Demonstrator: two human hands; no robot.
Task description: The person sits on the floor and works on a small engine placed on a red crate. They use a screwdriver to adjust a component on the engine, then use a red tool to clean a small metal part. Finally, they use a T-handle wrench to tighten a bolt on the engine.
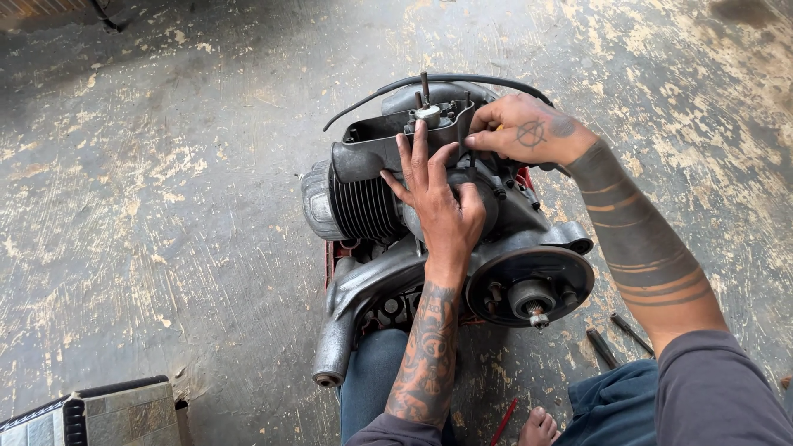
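Note:
A grey scooter engine with a finned cylinder and a round brake drum plate lies on the floor between my knees. My left hand rests flat on the engine case, fingers spread, just below the open carburettor box. My right hand grips something small at the box's right edge; a bit of yellow shows under the fingers, and what it is I cannot tell. A black cable arcs over the top of the engine.
The floor is worn concrete with peeling paint. Two dark metal tools lie on the floor at the right, and a red-handled tool near my bare foot. A patterned tile block sits at the bottom left.

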